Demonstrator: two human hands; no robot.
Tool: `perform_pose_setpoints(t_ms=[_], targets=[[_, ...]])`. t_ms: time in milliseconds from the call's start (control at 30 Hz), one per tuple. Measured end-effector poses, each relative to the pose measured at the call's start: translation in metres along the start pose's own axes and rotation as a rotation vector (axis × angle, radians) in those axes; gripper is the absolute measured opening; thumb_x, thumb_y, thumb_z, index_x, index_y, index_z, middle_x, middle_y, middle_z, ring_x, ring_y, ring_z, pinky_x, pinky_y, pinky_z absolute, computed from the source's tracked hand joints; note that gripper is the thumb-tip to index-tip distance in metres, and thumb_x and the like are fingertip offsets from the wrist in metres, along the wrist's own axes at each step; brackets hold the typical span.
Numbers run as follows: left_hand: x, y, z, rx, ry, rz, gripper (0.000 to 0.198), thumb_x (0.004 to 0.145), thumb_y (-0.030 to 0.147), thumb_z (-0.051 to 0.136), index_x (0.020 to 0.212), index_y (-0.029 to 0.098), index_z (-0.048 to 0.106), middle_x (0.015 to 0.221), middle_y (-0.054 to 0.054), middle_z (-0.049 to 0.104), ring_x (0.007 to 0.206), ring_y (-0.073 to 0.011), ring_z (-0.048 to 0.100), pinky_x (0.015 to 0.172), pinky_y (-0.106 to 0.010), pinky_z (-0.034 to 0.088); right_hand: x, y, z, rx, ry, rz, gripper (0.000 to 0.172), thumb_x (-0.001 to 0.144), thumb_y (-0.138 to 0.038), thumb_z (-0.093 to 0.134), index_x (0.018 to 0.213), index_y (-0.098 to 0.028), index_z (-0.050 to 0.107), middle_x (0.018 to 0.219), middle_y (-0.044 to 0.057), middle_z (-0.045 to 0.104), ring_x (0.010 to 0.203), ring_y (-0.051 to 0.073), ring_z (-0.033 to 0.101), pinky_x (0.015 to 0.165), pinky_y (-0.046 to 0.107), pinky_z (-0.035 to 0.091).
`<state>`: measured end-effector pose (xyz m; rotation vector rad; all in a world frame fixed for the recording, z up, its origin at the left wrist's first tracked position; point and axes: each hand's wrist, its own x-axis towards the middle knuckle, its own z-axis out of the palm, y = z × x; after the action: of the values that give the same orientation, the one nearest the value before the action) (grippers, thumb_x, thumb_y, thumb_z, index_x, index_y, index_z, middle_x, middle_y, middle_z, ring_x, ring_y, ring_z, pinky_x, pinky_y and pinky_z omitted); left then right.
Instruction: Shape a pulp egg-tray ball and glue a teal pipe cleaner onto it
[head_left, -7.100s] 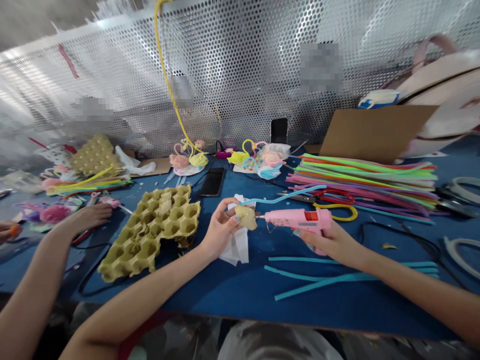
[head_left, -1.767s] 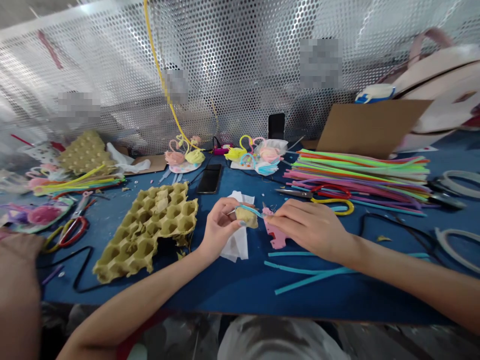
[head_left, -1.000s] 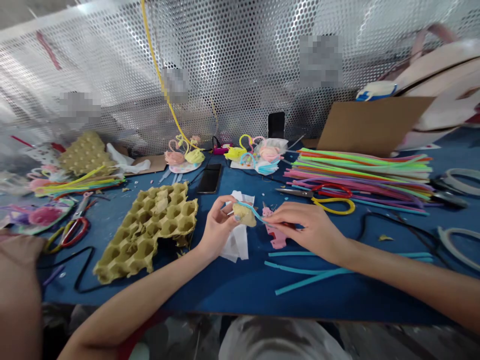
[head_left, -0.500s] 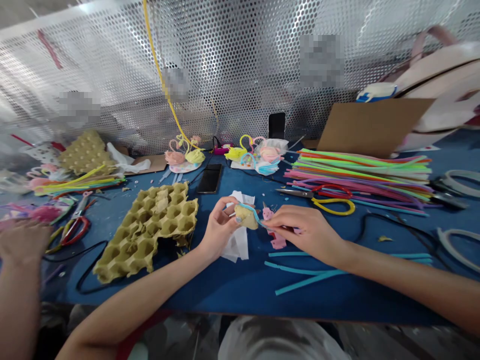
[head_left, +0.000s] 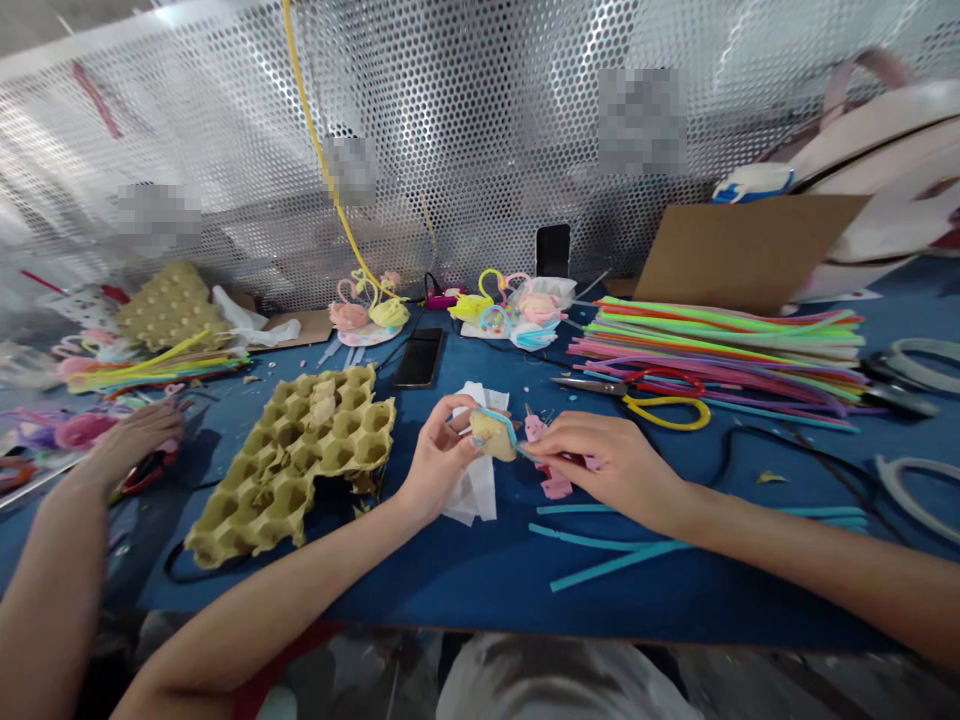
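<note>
My left hand (head_left: 441, 455) is closed on a small egg carton cup (head_left: 491, 437), its fingers round the left side. A light blue pipe cleaner (head_left: 512, 428) runs over the cup's top and down its right side. Thumb and fingers of my right hand (head_left: 600, 458) pinch the pipe cleaner's end, just right of the cup. Partly behind the right hand lies a pink object (head_left: 555, 484) on the table. White paper (head_left: 480, 490) lies beneath the cup. Several blue pipe cleaners (head_left: 592, 570) lie in front of my right forearm.
An egg carton tray (head_left: 300, 455) lies left, near a co-worker's hand (head_left: 139, 440). Scissors (head_left: 637, 392) and a bundle of coloured pipe cleaners (head_left: 720, 345) lie right. A phone (head_left: 418, 358) and pipe cleaner birds (head_left: 517, 310) stand farther back. A black cable (head_left: 795, 440) crosses the right side.
The co-worker's hand at the left has reached forward and right, over the red-handled scissors there. My own hands have hardly moved and keep the same hold.
</note>
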<state>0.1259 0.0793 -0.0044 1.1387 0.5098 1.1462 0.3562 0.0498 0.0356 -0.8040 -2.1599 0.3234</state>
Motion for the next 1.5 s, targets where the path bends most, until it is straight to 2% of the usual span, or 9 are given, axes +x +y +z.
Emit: perform_pose_setpoints(t_ms=[167,300,433,600,800,1033,1167,1500], targets=[[0.005,-0.002,-0.007,0.042,-0.046,0.016,0.047,0.081,0.040,0.082,0.111,0.024,0.050,0.112,-0.009,0.074,0.099,-0.0243,0.074,0.079,-0.034,0.060,-0.001,0.001,-0.003,-0.044,-0.021,0.000,0.016,0.097,-0.021,0.063,0.102,-0.022,0.078,0.092,0.006,0.080,0.089,0.019,0.074,0.080,0.030,0.060],[0.009,-0.004,-0.011,0.052,-0.121,0.029,0.053,0.079,0.041,0.084,0.112,0.023,0.047,0.112,-0.012,0.073,0.101,-0.0255,0.074,0.081,-0.035,0.060,-0.002,0.000,-0.006,-0.040,-0.044,0.004,0.016,0.097,-0.018,0.062,0.101,-0.019,0.077,0.092,0.006,0.079,0.088,0.018,0.073,0.078,0.029,0.059],[0.010,-0.005,-0.013,0.065,-0.136,0.038,0.058,0.078,0.042,0.084,0.117,0.023,0.046,0.108,-0.012,0.074,0.097,-0.0248,0.074,0.081,-0.034,0.059,-0.001,-0.001,-0.008,-0.043,-0.055,-0.017,0.017,0.097,-0.017,0.061,0.101,-0.020,0.077,0.093,0.006,0.079,0.088,0.018,0.073,0.077,0.029,0.059],[0.008,-0.005,-0.014,0.134,-0.111,0.061,0.062,0.074,0.047,0.086,0.123,0.021,0.057,0.110,-0.011,0.071,0.098,-0.0247,0.072,0.083,-0.033,0.057,-0.002,0.002,-0.007,-0.039,-0.041,-0.012,0.017,0.097,-0.015,0.062,0.100,-0.020,0.077,0.090,0.005,0.079,0.085,0.017,0.073,0.076,0.027,0.057],[0.010,-0.001,-0.019,0.299,-0.134,0.087,0.060,0.071,0.052,0.086,0.117,0.016,0.072,0.111,-0.012,0.072,0.099,-0.0244,0.068,0.087,-0.031,0.054,-0.006,0.006,-0.005,-0.031,-0.051,0.008,0.014,0.095,-0.015,0.064,0.097,-0.018,0.077,0.089,0.004,0.079,0.083,0.017,0.071,0.076,0.027,0.055],[0.013,0.000,-0.019,0.405,-0.189,0.123,0.060,0.064,0.046,0.092,0.114,0.017,0.076,0.111,-0.013,0.073,0.107,-0.0271,0.066,0.095,-0.036,0.051,-0.004,0.008,-0.009,-0.067,-0.047,-0.021,0.015,0.096,-0.016,0.062,0.100,-0.018,0.076,0.093,0.006,0.079,0.087,0.019,0.071,0.078,0.029,0.056],[0.013,0.001,-0.019,0.442,-0.212,0.107,0.058,0.066,0.040,0.092,0.117,0.017,0.075,0.114,-0.015,0.073,0.110,-0.0280,0.065,0.099,-0.038,0.050,-0.004,0.008,-0.014,-0.109,-0.069,-0.092,0.018,0.098,-0.017,0.059,0.102,-0.020,0.076,0.096,0.006,0.078,0.090,0.020,0.071,0.081,0.030,0.056],[0.011,0.001,-0.014,0.415,-0.209,0.170,0.052,0.070,0.039,0.090,0.114,0.017,0.075,0.110,-0.013,0.070,0.107,-0.0256,0.064,0.095,-0.036,0.050,-0.006,0.011,-0.017,-0.206,-0.088,-0.179,0.021,0.099,-0.013,0.055,0.108,-0.018,0.074,0.106,0.009,0.076,0.097,0.020,0.068,0.085,0.031,0.055]])
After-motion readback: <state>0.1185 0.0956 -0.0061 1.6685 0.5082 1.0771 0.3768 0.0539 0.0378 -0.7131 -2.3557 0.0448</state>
